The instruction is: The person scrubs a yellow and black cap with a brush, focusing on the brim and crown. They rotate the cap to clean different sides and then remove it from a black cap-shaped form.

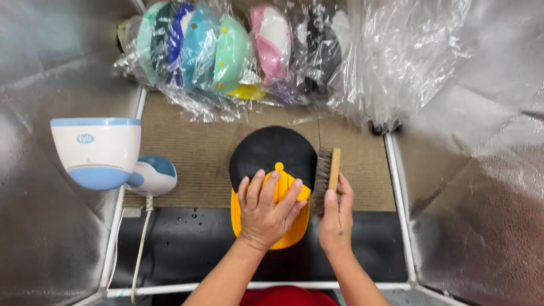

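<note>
Yellow-and-black cap [273,170] sits centre on the desk [198,150], on the tan woven mat, its yellow end over the black strip [187,249] nearest the person. Left hand [266,207] lies flat on the yellow crown, fingers spread, pressing it down (open palm, not wrapped round anything). Right hand [336,218] is closed on a wooden-backed bristle brush [327,174], bristles turned toward the cap and touching or nearly touching its right edge.

Left of the cap: white-and-blue steamer unit [96,152] with a smaller white-and-blue handheld head [153,175] beside it, cord [140,243] trailing down over the black strip. Beyond the cap: a row of caps in clear plastic bags [226,51] in teal, blue, mint, pink and black. Right of the cap: more loose clear plastic [396,56], then reflective foil walls [487,215].

Judgement on the brushing:
- keep the left palm firm so the crown doesn't slide or collapse
- short strokes in one direction, away from the holding hand
- light pressure on the black panel (lint would show most there)
- water drops visible on the black strip, so keep the bristles off it
</note>
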